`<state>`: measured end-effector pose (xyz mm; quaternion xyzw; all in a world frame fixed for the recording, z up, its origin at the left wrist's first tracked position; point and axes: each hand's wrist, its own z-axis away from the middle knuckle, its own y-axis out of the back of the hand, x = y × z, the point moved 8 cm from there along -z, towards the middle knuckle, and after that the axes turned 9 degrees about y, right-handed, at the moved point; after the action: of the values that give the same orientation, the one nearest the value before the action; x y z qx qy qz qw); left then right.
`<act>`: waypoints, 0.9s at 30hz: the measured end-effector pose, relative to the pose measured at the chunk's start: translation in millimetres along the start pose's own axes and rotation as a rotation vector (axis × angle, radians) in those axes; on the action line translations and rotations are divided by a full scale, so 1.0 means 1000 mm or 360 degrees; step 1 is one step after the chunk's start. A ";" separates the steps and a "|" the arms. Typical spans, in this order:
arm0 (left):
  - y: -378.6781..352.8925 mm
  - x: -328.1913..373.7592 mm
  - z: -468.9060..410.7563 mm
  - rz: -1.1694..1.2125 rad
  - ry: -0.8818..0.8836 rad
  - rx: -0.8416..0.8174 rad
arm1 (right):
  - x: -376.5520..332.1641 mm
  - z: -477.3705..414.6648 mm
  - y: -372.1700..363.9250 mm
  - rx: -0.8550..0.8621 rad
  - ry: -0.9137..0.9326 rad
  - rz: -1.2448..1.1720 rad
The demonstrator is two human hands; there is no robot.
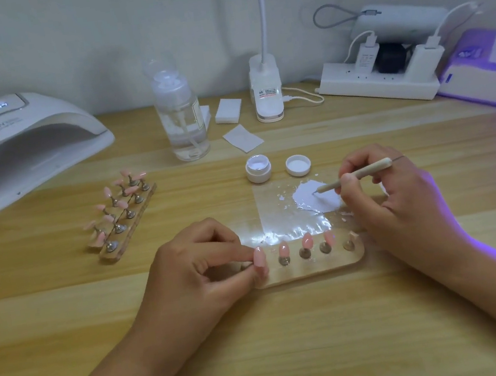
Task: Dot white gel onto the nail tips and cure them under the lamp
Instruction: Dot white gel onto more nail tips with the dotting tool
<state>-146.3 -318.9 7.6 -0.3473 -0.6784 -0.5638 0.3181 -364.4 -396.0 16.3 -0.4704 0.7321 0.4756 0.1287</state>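
- The wooden surface [293, 340] fills most of the view.
- A big white lamp [21, 146] sits at 10 o'clock. Its open mouth faces the middle.
- A smaller lamp [480, 82] at 2 o'clock glows purple.
- The left hand [195, 275] is at 6 o'clock. Its thumb and first finger pinch the far-left nail tip [259, 256], which is pink.
- The right hand [395, 199] is at 3 o'clock. Its fingers curl round a dotting tool [356, 176] and hold it like a pen.
- A clear pump bottle [181, 117] stands upright at 12 o'clock.
- A flat wooden stand [315, 269] lies between the hands. A row of pink tips sits on its little metal pegs.
- A second stand [127, 224] at 9 o'clock holds more pink tips, well apart from the hands.
- A clear sheet [288, 214] lies just behind the flat stand.
- A puddle of white gel [315, 199] is on the sheet's right part. The tool's thin end touches it.
- A small open jar [257, 169] sits at the sheet's 12 o'clock, with its lid [298, 165] just beside it.
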 end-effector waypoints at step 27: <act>0.005 -0.006 0.006 0.0339 0.0156 -0.0112 | 0.002 0.003 0.009 0.0147 -0.0014 -0.0062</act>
<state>-139.2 -313.1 4.1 -0.4004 -0.6012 -0.5667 0.3964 -373.5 -393.4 18.4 -0.4762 0.7433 0.4407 0.1628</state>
